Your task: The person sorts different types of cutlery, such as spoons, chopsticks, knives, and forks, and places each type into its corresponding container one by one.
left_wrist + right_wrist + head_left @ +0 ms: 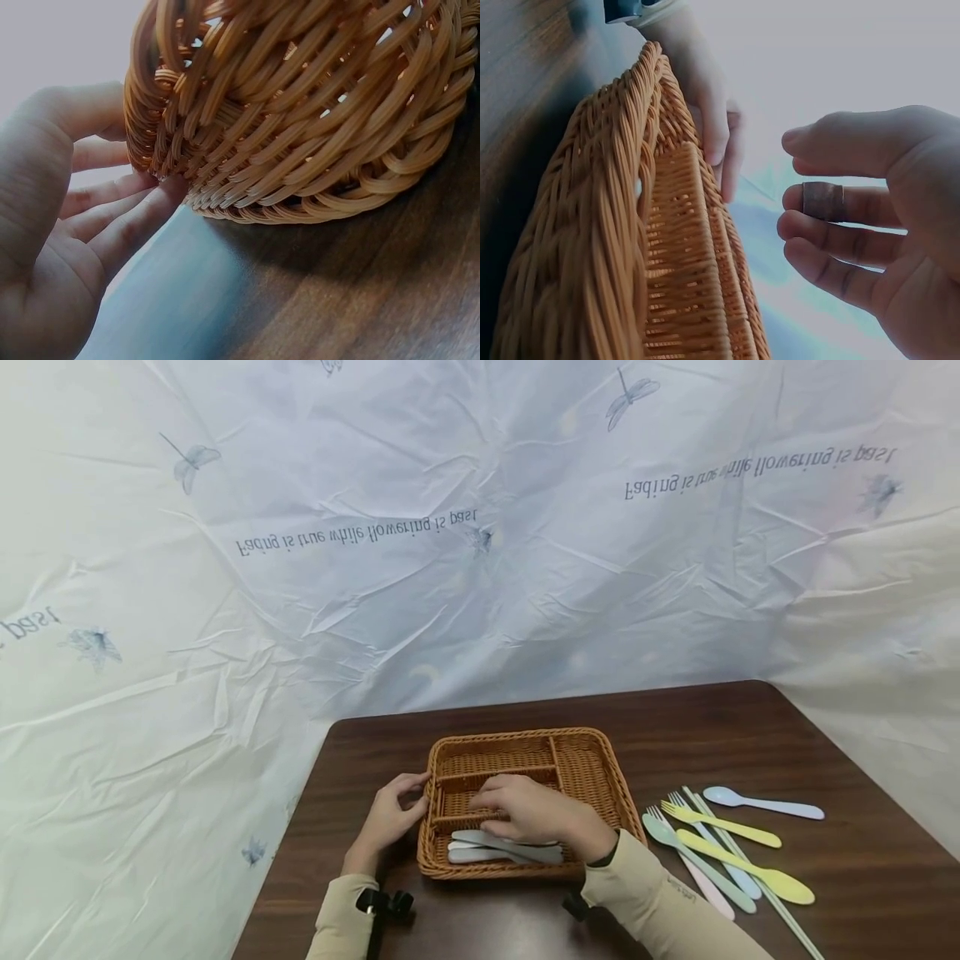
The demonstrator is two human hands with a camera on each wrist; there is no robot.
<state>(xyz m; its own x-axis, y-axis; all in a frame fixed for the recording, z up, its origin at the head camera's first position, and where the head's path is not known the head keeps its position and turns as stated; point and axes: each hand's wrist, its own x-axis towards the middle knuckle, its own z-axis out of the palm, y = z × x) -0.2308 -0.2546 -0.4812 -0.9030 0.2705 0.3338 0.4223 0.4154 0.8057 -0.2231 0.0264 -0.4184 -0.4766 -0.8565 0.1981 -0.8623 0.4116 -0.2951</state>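
Observation:
A brown wicker basket (615, 777) with inner dividers stands on the table. My left hand (392, 814) touches its left outer wall with extended fingers; the left wrist view shows those fingers (127, 225) against the weave. Over the middle of the basket hovers my right hand (525, 810), fingers loosely bent. Thumb and fingers are apart with nothing between them in the right wrist view, where a dark band (823, 201) circles one finger. Several grey and white utensils, seemingly knives (510, 850), lie in the front compartment, partly hidden beneath the right hand.
Right of the basket lie a pale blue spoon (765, 803), a yellow spoon (750, 864), a green spoon (701, 864), a yellow fork (723, 825), other pastel forks and pale chopsticks (787, 918). White printed sheeting (487, 635) hangs behind the dark wooden table (697, 718).

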